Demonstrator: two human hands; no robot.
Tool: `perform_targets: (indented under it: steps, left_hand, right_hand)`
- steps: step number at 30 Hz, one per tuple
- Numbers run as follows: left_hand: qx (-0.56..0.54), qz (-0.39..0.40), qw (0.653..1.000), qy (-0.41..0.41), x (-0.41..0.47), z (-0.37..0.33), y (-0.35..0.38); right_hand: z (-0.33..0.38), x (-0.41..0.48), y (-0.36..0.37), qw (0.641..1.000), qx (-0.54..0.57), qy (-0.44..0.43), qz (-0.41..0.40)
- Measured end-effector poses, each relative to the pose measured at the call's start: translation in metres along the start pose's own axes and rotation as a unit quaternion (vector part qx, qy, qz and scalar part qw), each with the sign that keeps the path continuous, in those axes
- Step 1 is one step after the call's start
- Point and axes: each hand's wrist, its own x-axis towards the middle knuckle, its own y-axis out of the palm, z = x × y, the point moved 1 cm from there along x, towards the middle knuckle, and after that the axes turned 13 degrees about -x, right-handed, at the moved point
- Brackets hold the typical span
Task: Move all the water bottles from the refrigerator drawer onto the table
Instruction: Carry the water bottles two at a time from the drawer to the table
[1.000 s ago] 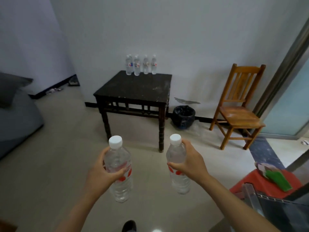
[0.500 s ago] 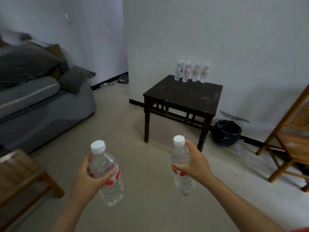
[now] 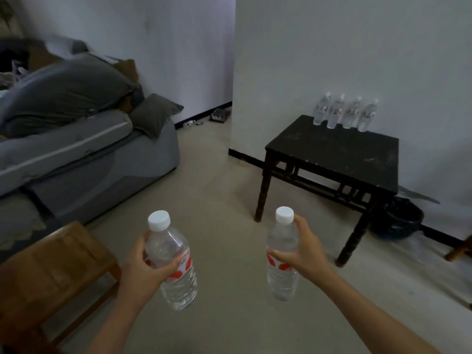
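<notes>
My left hand (image 3: 145,269) grips a clear water bottle (image 3: 173,267) with a white cap and red label, tilted slightly left. My right hand (image 3: 304,249) holds a second, upright water bottle (image 3: 282,261) of the same kind. Both are carried in front of me above the floor. A dark square table (image 3: 332,152) stands against the white wall at the right. Several water bottles (image 3: 344,113) stand in a row along its back edge. The refrigerator drawer is out of view.
A grey sofa (image 3: 84,154) piled with cushions fills the left. A low wooden stool (image 3: 51,272) sits at the lower left near my left arm. A black bin (image 3: 398,221) stands by the table's right leg. Beige floor lies between me and the table.
The view has swung left: the table slid to the right of the frame, the wooden chair left it, and the sofa and stool came in. Both hands keep their bottles.
</notes>
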Motion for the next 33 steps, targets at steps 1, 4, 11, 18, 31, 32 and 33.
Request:
perform_targets:
  steps: [1, 4, 11, 18, 31, 32, 33]
  left_hand:
    - [0.002, 0.002, 1.0, 0.003, 0.007, -0.001, 0.0]
    - [0.008, -0.005, 1.0, -0.004, 0.03, 0.009, -0.014]
    - [0.024, -0.006, 1.0, -0.015, 0.096, 0.027, -0.013]
    - [0.013, -0.032, 0.999, -0.011, 0.205, 0.03, 0.012]
    - [-0.014, -0.105, 0.994, -0.03, 0.376, 0.04, 0.025]
    - [-0.02, -0.107, 0.994, -0.03, 0.39, 0.043, 0.026]
    - [-0.024, -0.107, 0.993, -0.03, 0.403, 0.047, 0.027]
  right_hand:
    - [0.004, 0.005, -0.003, 1.0, 0.0, 0.0, -0.009]
    - [0.012, 0.026, 0.01, 1.0, 0.001, 0.014, -0.007]
    - [0.015, 0.103, 0.043, 0.999, -0.023, 0.01, 0.036]
    - [0.021, 0.232, 0.08, 0.998, -0.027, -0.034, 0.038]
    - [0.054, 0.432, 0.12, 0.992, -0.02, -0.1, 0.079]
    - [0.055, 0.447, 0.125, 0.991, -0.022, -0.102, 0.079]
    - [0.057, 0.459, 0.128, 0.991, -0.021, -0.105, 0.077]
